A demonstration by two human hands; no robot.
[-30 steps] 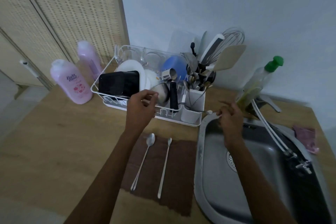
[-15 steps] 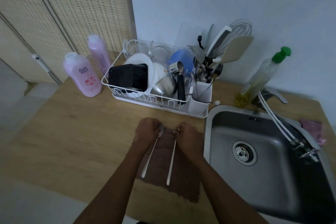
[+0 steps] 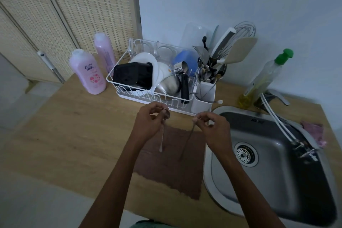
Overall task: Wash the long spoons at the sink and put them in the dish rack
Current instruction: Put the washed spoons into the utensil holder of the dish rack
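both spoon bowls (image 3: 166, 113) hidden by fingers; handles motion-blurred.

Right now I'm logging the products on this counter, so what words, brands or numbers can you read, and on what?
"Baby Mild": on the front pink bottle, above a flower print; the smaller word under it is too blurred to read.
Rear pink bottle: no text legible.
Sink: a dark mark on the back rim, too small to read.
Soap bottle: no label readable.

left hand (image 3: 149, 123) pinching a spoon (image 3: 162, 136) at fingertips, handle hanging below | right hand (image 3: 214, 128) pinching second spoon (image 3: 187, 140) likewise | both forearms reaching forward
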